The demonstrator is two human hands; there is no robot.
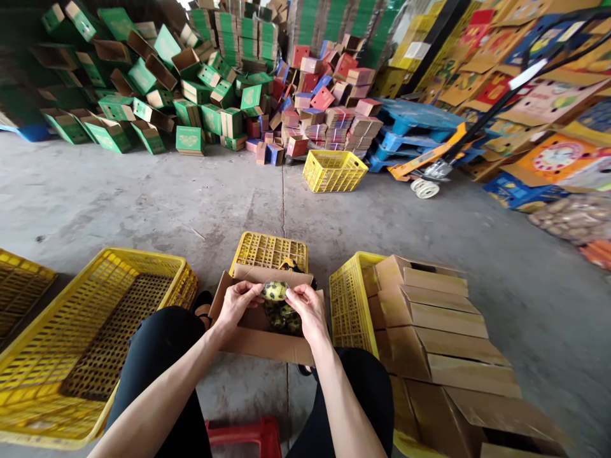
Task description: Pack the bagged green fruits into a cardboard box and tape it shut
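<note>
As the open carton (267,345) sits between the knees, both hands come together over it, and here's the hold: one mottled yellow-and-dark piece (275,291), glossy, stretched crosswise between them. The left hand (240,303) has its end nipped between thumb and forefinger, the gap closed right down onto it. Over on the other side, the right hand (307,305) matches, thumb pressed on the near face of the opposite end; how its fingers sit behind, I can't tell. It's a fingertip pinch at both ends, middle left bare, the piece held just above the carton's mouth. Below it, more mottled pieces (286,322) lie inside, towards the right. Just beyond stands a yellow crate (268,248); to the right, a second crate (351,312) is packed with brown cartons (449,321).
</note>
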